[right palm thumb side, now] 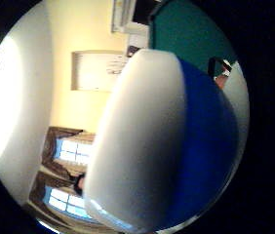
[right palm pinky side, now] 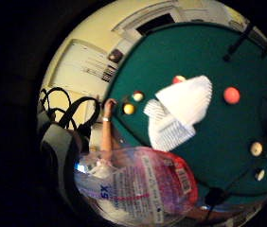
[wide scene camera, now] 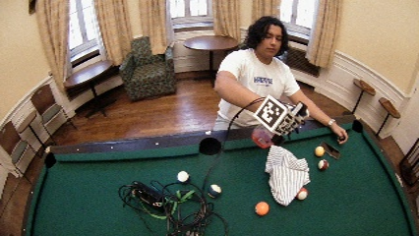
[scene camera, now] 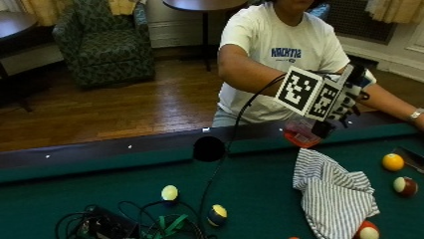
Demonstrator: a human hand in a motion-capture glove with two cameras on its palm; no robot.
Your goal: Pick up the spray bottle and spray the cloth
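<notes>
My gloved right hand (scene camera: 346, 95) grips a spray bottle (scene camera: 301, 133) and holds it in the air over the near rail of the pool table. The bottle is clear with red liquid at its base. In the little finger side palm view its labelled body (right palm pinky side: 138, 184) is close to the palm. Its white and blue head (right palm thumb side: 166, 141) fills the thumb side palm view. A striped white cloth (scene camera: 334, 191) lies crumpled on the green felt (scene camera: 265, 199), just below and beyond the bottle. The cloth (right palm pinky side: 178, 111) also shows from the palm.
Billiard balls lie around the cloth: a yellow one (scene camera: 392, 162), a red-and-white one (scene camera: 404, 185) and an orange one (wide scene camera: 262, 208). A tangle of cables (wide scene camera: 167, 201) sits on the felt to the left. The bare left hand (wide scene camera: 339, 135) rests on the rail. A side pocket (scene camera: 209, 148) is nearby.
</notes>
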